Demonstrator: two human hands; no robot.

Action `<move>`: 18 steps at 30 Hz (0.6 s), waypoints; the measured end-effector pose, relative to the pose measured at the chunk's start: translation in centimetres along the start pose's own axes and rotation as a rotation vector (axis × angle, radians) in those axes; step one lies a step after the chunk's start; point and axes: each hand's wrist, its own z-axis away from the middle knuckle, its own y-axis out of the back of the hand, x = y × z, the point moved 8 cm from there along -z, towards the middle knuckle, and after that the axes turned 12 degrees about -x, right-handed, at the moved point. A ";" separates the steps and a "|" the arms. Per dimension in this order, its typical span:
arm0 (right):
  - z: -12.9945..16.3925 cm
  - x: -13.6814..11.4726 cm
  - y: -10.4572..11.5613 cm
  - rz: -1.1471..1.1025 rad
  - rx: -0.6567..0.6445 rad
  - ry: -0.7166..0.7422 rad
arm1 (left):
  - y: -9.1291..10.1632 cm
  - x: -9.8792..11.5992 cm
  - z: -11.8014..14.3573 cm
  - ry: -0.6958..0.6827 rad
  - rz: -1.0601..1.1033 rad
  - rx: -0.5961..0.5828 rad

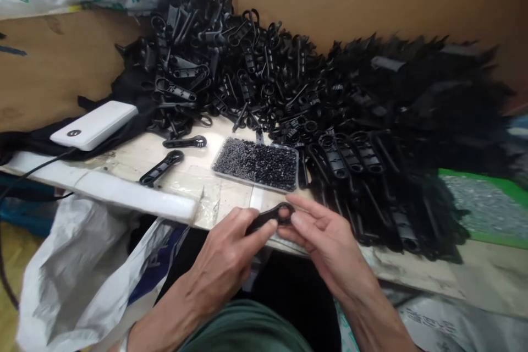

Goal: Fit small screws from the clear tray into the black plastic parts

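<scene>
Over the table's front edge, my left hand [226,247] grips a long black plastic piece [264,218] with a ring-shaped end, thumb along its side. At that ring end, my right hand [332,245] closes its thumb and fingers on the rim, the index finger fairly straight. Anything small between the right fingertips is hidden. Just beyond the hands stands a clear shallow box [256,164] full of tiny dark bits. Two similar black pieces lie to its left, one flat piece [185,142] and one slanted piece [161,167].
A big heap of black parts [247,60] covers the back of the table. Rows of them [358,159] lie at the right, near a green tray [487,176] of small shiny bits. A white power bank [94,125] with a cable sits left, above a white sack [78,269].
</scene>
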 end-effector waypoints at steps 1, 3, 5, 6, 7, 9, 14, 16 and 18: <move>-0.1 -0.1 -0.1 0.032 0.001 0.008 | -0.1 -0.1 0.1 -0.007 -0.012 0.018; -0.2 -0.5 -0.3 0.113 0.014 0.032 | -0.2 -0.1 0.0 -0.018 -0.046 0.050; -0.5 -1.3 -0.6 0.233 0.027 0.067 | -0.1 -0.2 -0.3 -0.011 -0.069 0.071; -0.7 -2.0 -0.9 0.311 0.024 0.084 | 0.1 -0.3 -0.5 -0.001 -0.076 0.069; -0.9 -2.8 -1.2 0.397 0.008 0.101 | 0.3 -0.2 -0.8 0.010 -0.081 0.058; -1.3 -5.2 -1.8 0.579 -0.044 0.139 | 1.2 0.0 -1.3 0.016 -0.095 0.022; 0.1 -14.3 0.5 0.952 0.143 0.346 | 7.2 -1.2 -0.4 0.139 -0.142 0.163; 1.0 -16.3 2.2 1.078 0.256 0.345 | 9.8 -3.3 1.1 0.279 -0.200 0.282; 1.1 -16.3 3.1 1.225 0.235 0.258 | 11.9 -5.7 3.1 0.433 -0.277 0.384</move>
